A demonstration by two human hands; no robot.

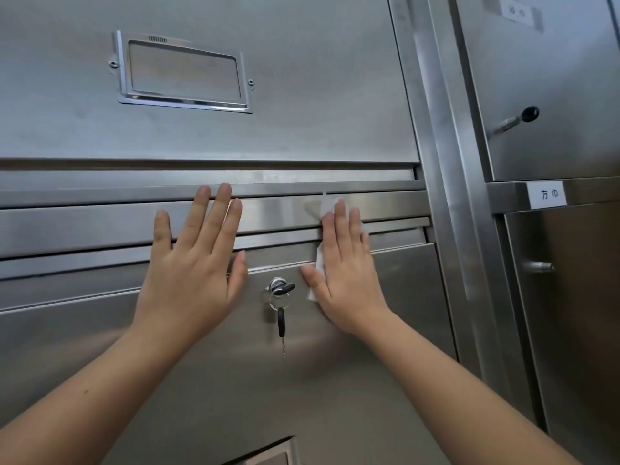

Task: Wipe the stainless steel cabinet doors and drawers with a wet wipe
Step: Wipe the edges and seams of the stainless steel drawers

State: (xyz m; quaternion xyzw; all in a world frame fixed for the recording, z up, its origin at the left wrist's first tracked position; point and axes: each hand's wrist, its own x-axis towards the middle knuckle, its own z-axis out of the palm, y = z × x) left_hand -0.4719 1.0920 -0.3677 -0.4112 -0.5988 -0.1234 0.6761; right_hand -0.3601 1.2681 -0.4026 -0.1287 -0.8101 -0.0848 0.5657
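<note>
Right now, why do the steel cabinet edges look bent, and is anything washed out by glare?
Head view: the wide-angle lens bows the vertical frame post and makes it lean. Soft glare brightens the drawer front between the left hand and the right hand, which presses the wet wipe. The hanging key stays sharp.

Two bare forearms are showing from the bottom edge of the head view, no sleeves reaching into frame. Left hand (191, 280) and right hand (349, 280) are wearing nothing: no gloves, rings, watch or wristband. Fingernails are showing short and unpainted. A small dark mole is sitting on the left forearm.
</note>
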